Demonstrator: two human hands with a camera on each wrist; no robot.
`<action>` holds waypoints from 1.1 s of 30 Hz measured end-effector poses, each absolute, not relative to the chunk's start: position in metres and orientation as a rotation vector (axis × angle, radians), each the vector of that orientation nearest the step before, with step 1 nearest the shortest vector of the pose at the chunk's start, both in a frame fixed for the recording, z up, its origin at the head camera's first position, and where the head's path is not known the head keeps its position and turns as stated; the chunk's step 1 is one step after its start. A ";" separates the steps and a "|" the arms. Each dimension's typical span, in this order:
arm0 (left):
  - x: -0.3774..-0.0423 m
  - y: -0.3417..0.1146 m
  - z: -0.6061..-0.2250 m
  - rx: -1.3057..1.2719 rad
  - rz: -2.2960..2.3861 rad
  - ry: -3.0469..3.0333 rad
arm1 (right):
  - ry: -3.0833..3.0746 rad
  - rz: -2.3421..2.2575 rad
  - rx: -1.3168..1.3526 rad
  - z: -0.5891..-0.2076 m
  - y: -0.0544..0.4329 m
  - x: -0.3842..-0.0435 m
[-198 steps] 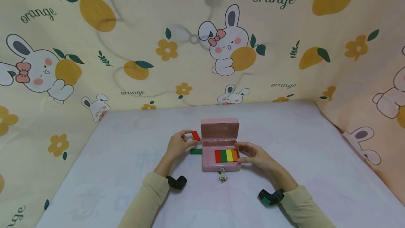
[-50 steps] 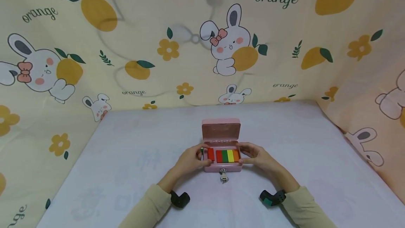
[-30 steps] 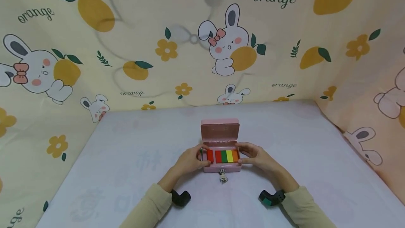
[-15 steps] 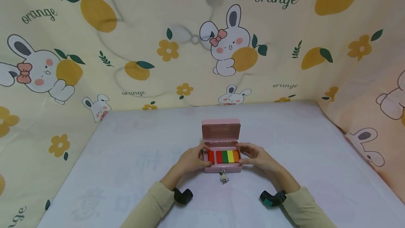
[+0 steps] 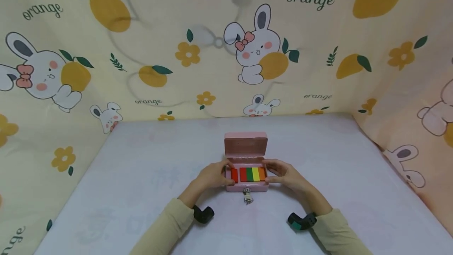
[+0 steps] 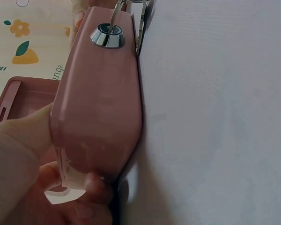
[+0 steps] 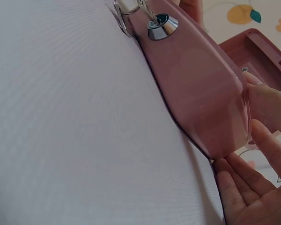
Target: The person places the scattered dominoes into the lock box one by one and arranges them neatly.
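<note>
A small pink metal cash box point(image 5: 237, 188) stands on the table with its lid point(image 5: 245, 146) raised. Inside its right part, red, green, yellow and orange blocks point(image 5: 252, 174) sit side by side. My left hand point(image 5: 209, 176) pinches another red block point(image 5: 234, 175) by its ends, within the box's left end; a narrow gap separates it from the row. Left of the box, a green block is almost wholly hidden behind that hand. My right hand point(image 5: 289, 176) grips the box's right side, thumb and fingers at the rim in the right wrist view point(image 7: 260, 154).
Keys with a charm point(image 5: 248, 196) hang from the chrome lock point(image 6: 107, 38) on the box's front. A pale cloth covers the table point(image 5: 159, 160). Behind and beside it rises a patterned curtain point(image 5: 198, 7) with rabbits and oranges.
Since the oldest frame, my left hand has brought the red block rightward into the box's left end. Lately the block has shifted only slightly there. My right hand has stayed at the box's side.
</note>
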State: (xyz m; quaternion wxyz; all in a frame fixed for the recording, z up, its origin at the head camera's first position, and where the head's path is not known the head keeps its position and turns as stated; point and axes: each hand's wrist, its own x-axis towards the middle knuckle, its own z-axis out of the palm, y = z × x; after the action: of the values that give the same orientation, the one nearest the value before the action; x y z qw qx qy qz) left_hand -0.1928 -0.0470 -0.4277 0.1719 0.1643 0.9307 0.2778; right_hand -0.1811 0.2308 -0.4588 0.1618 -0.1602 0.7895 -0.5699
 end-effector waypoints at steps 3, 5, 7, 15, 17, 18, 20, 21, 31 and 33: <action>-0.194 -0.046 -0.428 0.482 0.788 2.629 | 2.283 -1.605 -0.476 -0.458 0.232 -0.180; -0.195 -0.046 -0.428 0.492 0.790 2.623 | 2.295 -1.597 -0.484 -0.458 0.233 -0.180; -0.195 -0.045 -0.428 0.497 0.788 2.626 | 2.291 -1.602 -0.497 -0.458 0.233 -0.181; -0.197 -0.044 -0.425 0.480 0.777 2.641 | 2.281 -1.623 -0.510 -0.459 0.231 -0.184; -0.197 -0.044 -0.425 0.457 0.775 2.641 | 2.276 -1.625 -0.505 -0.458 0.230 -0.184; -0.197 -0.043 -0.425 0.450 0.768 2.643 | 2.276 -1.625 -0.502 -0.458 0.230 -0.184; -0.196 -0.042 -0.425 0.435 0.756 2.650 | 2.273 -1.628 -0.505 -0.458 0.230 -0.184; -0.196 -0.042 -0.425 0.428 0.753 2.651 | 2.273 -1.628 -0.513 -0.459 0.230 -0.184; -0.194 -0.040 -0.424 0.411 0.726 2.650 | 2.257 -1.643 -0.501 -0.460 0.230 -0.182; -0.193 -0.040 -0.423 0.409 0.732 2.646 | 2.258 -1.642 -0.493 -0.459 0.230 -0.181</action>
State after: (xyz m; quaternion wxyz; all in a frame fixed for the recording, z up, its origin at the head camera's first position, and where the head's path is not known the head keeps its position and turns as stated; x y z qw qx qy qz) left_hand -0.1931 -0.0401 -0.4230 0.1822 0.1447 0.9374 0.2592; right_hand -0.1811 0.2300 -0.4593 0.1527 -0.1717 0.7872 -0.5722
